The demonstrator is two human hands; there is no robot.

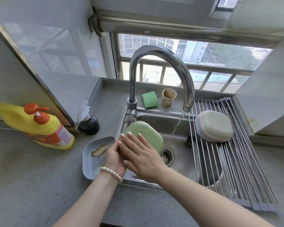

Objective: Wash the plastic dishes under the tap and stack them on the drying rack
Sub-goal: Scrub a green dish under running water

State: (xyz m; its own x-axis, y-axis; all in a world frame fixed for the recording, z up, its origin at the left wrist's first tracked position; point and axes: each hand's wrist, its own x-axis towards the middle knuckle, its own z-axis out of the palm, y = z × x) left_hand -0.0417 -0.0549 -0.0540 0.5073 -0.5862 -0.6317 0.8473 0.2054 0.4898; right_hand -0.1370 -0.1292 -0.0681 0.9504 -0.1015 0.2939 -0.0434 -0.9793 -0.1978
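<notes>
Over the sink (184, 163), the left hand (112, 158) grips the edge of the green dish (146, 135) while the right hand (141, 154) lies flat on its underside with straight fingers. Beside them sits a soiled blue dish (90, 161). Farther right, washed dishes (214, 126) are stacked upside down on the drying rack (233, 161), under the running tap (162, 71).

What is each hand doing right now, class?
Left hand: grips the edge of the green plastic dish over the sink.
Right hand: open, fingers straight and flat on the dish's underside.
</notes>
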